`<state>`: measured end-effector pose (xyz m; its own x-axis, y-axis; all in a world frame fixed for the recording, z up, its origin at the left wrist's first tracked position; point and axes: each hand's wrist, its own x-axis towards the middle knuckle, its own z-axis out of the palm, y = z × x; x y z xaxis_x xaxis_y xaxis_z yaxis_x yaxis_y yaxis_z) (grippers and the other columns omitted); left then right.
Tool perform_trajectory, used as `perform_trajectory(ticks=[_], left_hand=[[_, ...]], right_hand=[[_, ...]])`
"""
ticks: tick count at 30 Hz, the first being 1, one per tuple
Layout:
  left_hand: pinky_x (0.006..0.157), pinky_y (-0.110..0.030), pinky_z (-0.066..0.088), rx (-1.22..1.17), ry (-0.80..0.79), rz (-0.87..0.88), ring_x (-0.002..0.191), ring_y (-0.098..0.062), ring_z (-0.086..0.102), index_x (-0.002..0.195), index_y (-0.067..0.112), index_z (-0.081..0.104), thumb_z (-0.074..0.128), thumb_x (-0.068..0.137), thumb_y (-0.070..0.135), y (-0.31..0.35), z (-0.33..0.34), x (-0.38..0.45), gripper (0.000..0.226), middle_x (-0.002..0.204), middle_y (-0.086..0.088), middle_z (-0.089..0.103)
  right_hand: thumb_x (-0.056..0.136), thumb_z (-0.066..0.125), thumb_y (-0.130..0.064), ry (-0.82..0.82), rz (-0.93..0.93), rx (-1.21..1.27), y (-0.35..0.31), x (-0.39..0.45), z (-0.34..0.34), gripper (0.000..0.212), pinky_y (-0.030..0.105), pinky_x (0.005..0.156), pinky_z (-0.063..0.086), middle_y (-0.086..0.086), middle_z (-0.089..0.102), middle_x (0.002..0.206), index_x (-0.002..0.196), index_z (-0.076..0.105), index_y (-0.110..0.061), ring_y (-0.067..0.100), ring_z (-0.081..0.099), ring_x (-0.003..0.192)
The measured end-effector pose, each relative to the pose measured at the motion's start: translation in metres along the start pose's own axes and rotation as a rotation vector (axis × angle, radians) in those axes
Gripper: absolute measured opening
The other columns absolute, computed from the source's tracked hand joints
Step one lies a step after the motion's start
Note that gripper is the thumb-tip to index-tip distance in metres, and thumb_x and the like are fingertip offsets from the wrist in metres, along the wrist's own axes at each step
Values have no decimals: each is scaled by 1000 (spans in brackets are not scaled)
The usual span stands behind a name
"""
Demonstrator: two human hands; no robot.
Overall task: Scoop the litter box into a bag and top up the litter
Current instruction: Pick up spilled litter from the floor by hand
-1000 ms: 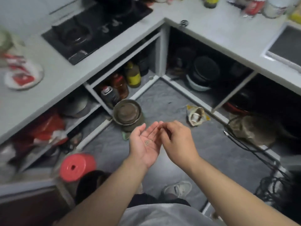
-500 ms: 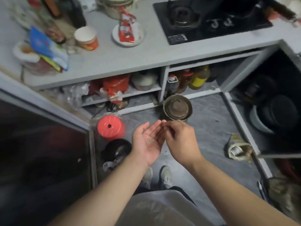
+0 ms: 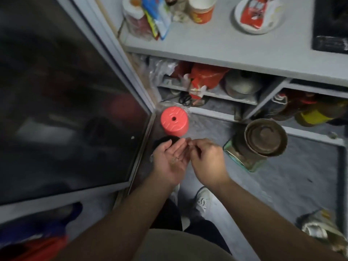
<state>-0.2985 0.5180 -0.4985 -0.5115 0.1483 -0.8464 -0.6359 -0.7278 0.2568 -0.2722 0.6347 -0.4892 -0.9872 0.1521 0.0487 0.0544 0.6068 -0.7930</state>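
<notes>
Grey floor (image 3: 293,181): red stool (image 3: 174,121), rusty tin (image 3: 263,140), shoes (image 3: 203,200)

Two hands show, the left hand (image 3: 174,157) lying palm up with a few small grains (image 3: 175,159) on it, too blurred to count, and the right hand (image 3: 206,161) curled beside its fingertips. On the floor stand one red stool (image 3: 174,121), one round metal tin (image 3: 265,137) on one glass container (image 3: 244,159), one crumpled bag (image 3: 320,228) and two shoes (image 3: 204,199). The counter (image 3: 216,44) carries one paper cup (image 3: 201,9) and one plate (image 3: 259,15) with one red packet (image 3: 253,16), while the shelf below holds one metal pot (image 3: 241,85) and perhaps three bottles (image 3: 310,112), though blur makes that count unsure.
</notes>
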Motion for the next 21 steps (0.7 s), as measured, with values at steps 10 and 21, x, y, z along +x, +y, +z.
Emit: perform_trajectory(ticks=[10, 21], left_hand=[[94, -38, 52, -103, 103, -11, 96, -33, 72, 86, -8, 79, 46, 100, 24, 74, -73, 54, 48, 104, -25, 75], [92, -39, 56, -153, 101, -111, 100, -35, 72, 99, -9, 72, 49, 100, 24, 111, -130, 134, 40, 107, -27, 74]], right_hand=[[81, 64, -2, -182, 74, -1, -11, 29, 112, 9, 25, 71, 50, 7, 67, 80, 80, 73, -4, 17, 60, 72], [83, 62, 0, -206, 210, -27, 22, 43, 209, 13, 23, 73, 49, 10, 70, 87, 86, 74, -3, 20, 63, 78]])
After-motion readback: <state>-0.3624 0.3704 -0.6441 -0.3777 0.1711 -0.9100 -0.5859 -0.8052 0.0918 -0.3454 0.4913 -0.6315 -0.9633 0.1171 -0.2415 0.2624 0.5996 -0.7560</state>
